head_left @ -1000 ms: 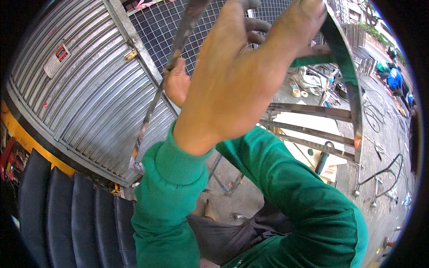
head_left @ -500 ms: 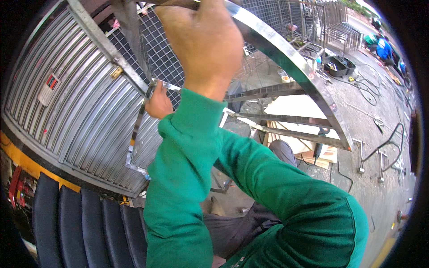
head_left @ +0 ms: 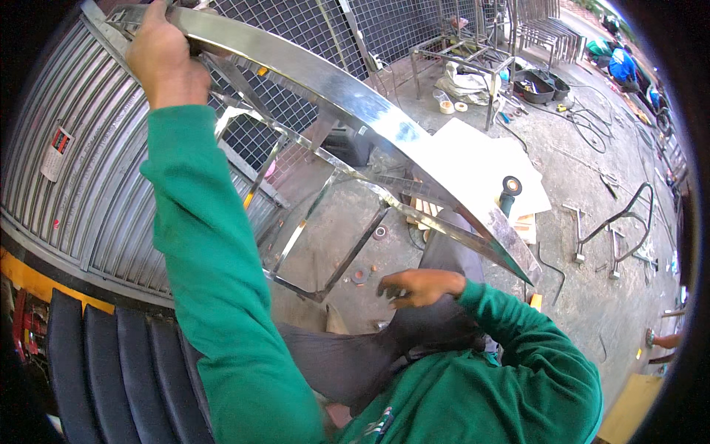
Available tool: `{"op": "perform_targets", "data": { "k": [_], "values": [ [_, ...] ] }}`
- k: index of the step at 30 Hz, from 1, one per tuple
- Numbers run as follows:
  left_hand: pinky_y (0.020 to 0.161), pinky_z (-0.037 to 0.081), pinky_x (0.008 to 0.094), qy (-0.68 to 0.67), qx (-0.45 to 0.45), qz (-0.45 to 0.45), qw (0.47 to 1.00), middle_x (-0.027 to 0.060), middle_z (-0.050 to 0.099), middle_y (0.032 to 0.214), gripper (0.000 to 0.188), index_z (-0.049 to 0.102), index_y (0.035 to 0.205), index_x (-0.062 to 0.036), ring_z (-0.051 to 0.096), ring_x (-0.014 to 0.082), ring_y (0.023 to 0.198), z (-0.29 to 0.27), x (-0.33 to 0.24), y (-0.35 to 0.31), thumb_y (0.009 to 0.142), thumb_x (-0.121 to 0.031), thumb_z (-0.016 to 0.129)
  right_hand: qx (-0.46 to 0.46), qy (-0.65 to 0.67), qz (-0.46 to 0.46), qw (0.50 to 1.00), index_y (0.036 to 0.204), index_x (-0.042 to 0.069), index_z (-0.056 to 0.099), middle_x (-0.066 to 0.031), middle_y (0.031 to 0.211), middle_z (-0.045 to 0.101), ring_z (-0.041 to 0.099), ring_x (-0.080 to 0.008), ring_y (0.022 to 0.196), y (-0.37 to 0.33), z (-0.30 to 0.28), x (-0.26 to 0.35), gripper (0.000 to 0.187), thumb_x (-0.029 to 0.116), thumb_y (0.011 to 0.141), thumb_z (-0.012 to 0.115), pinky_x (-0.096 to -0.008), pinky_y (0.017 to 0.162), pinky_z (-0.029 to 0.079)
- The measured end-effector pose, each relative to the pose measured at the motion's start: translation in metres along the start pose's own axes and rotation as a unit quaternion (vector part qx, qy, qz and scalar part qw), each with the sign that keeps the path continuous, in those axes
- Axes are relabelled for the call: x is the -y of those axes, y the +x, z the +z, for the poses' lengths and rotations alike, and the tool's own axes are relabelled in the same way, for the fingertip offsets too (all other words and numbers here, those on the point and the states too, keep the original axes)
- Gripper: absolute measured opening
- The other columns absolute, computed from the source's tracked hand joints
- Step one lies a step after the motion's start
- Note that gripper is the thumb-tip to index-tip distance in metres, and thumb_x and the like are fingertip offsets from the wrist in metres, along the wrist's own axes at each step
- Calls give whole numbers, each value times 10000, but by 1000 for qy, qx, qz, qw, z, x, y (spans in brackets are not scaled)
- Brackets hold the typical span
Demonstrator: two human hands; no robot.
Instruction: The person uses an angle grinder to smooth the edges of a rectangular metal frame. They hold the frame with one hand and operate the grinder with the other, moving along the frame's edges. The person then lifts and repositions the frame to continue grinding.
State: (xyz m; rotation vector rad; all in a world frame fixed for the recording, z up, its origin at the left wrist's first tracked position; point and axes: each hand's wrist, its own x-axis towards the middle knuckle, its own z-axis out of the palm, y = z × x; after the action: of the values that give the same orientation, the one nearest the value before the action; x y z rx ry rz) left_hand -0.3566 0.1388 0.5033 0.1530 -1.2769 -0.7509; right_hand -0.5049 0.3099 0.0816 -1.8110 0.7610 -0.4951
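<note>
A shiny metal frame [head_left: 318, 72], with a broad curved edge and thinner square-tube bars below, slants across the view from upper left to middle right. My left hand [head_left: 168, 65] is closed around its upper-left end, the arm stretched out; the fingertips are partly hidden behind the metal. Below the frame's lower bars, my right hand [head_left: 420, 287] hovers over my leg, holding nothing. Its fingers are loosely bent and apart. Near the frame's right part, an angle grinder [head_left: 508, 195] with a round disc rests by a white sheet [head_left: 473, 159], partly behind the frame.
Ribbed metal shutter [head_left: 111, 170] stands to the left, dark padded cushions [head_left: 100, 370] at lower left. Wire mesh [head_left: 414, 33] rises at the back. Bent tube pieces [head_left: 617, 222], cables [head_left: 592, 122] and a black tub [head_left: 534, 87] lie rightward; people [head_left: 623, 65] crouch far off.
My right hand has let go of the frame and drawn back over my leg. The left hand has moved left with the frame, which has turned, showing more of its lower bars.
</note>
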Motion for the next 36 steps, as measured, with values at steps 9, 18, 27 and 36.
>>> {"op": "perform_targets", "data": {
  "k": [9, 18, 27, 36],
  "values": [
    [720, 517, 423, 9, 61, -108, 992, 83, 634, 869, 240, 590, 1068, -29, 609, 229, 725, -78, -22, 57, 1061, -261, 533, -276, 102, 82, 952, 1369, -20, 570, -162, 1249, 659, 673, -234, 1111, -93, -39, -94, 375, 95, 1013, 602, -374, 975, 545],
    [728, 565, 469, -4, 168, -141, 976, 81, 648, 847, 283, 593, 1008, -11, 628, 261, 705, -130, -95, 34, 1061, -285, 546, -355, 502, 156, 773, 1447, -68, 440, -289, 1479, 446, 555, -413, 1282, 49, -121, -122, 641, 340, 991, 632, -505, 988, 521],
    [950, 479, 455, 124, 92, -120, 981, 60, 559, 906, 275, 542, 1114, -4, 514, 179, 724, -191, -180, -6, 1099, -269, 467, -405, 26, 64, 912, 1106, -13, 672, -245, 1067, 685, 697, -402, 1013, 176, -86, -262, 372, 313, 927, 670, -482, 858, 550],
    [813, 539, 357, 281, -29, -188, 941, 19, 490, 842, 246, 552, 1102, -63, 468, 131, 672, -234, -267, -30, 1070, -306, 556, -384, 686, 208, 582, 1072, 43, 676, -143, 961, 709, 689, -310, 765, 234, -45, -296, 217, 210, 933, 673, -483, 657, 554]
  ]
}}
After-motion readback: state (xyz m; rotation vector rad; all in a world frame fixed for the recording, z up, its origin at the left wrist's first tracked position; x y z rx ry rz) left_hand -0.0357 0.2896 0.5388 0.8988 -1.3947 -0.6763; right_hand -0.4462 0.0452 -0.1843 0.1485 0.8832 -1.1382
